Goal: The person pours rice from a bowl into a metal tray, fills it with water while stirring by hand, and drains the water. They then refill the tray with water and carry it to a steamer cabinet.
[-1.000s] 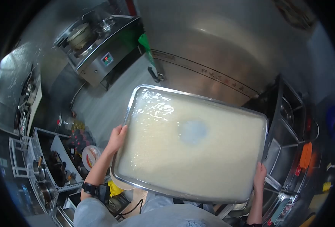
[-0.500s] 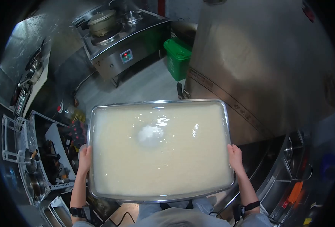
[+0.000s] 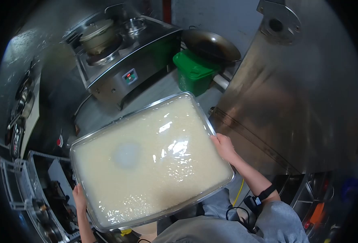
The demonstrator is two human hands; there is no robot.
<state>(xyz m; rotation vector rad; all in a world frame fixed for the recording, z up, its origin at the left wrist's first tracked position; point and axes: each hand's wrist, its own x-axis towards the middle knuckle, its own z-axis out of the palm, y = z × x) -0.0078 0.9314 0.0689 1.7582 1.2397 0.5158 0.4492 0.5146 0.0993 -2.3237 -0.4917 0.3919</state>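
Observation:
I hold a wide rectangular metal tray (image 3: 129, 117) in front of my body, filled with a pale cream layer, apparently rice (image 3: 114, 190), under clear liquid that glints. A whitish round patch shows left of its middle. My left hand (image 3: 79, 197) is closed on the tray's left edge, its fingers partly hidden beneath. On the opposite edge, higher in the view, my right hand (image 3: 224, 146) grips the rim with the thumb uppermost. The tray is turned, its right end farther from me than its left.
Ahead stands a steel stove (image 3: 118, 77) with a lidded pot (image 3: 97, 38). Beside it are a green bin (image 3: 193, 75) and a large wok (image 3: 213, 46). A tall steel cabinet (image 3: 264, 117) rises at the right. A shelf rack (image 3: 45, 162) holds cookware at the left.
The tray has swung round, its right end moving forward and its left end toward me. The view has shifted, showing more of the wok. Ripples and glints have spread over the liquid.

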